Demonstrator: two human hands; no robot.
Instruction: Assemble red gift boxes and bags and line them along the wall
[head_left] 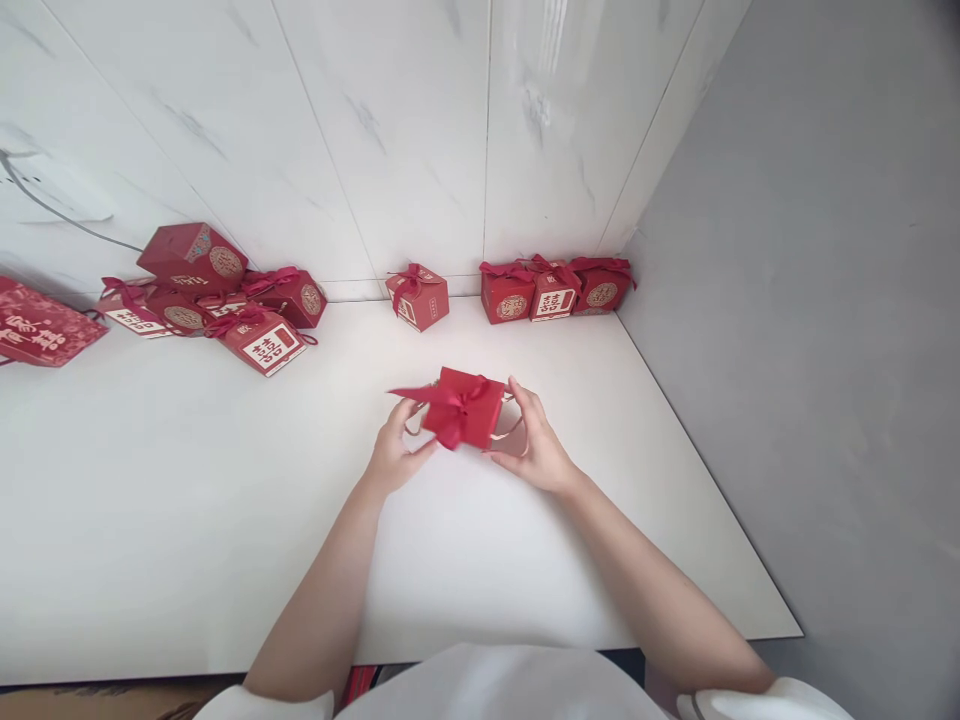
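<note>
The red gift box [472, 405] sits between my two hands at the middle of the white table [187, 500], near me and well apart from everything else. It is small and squarish, plain red on the top that I can see, and closed. A darker red ribbon bow [452, 408] is tied across it, with one tail sticking out to the left over my fingers. A thin pale loop shows at each side of the box; I cannot tell what these are.

My left hand [394, 455] curls against the box's left side, fingers bent and close together, thumb at the near corner. My right hand [534, 445] cups the right side, fingers slightly spread along the far edge, thumb pressed to the near edge. Both hands grip the box.

More such boxes stand along the back wall, all shut and ribboned, so I cannot tell what is in any of them. A single box [418, 296] stands tilted at the back centre. A row of three boxes [555, 290] touch each other in the right corner, with gold emblems on their fronts. A heap of boxes [217, 300] lies jumbled at the left, one stacked on top. A flat red bag [41, 325] lies at the far left edge.
</note>
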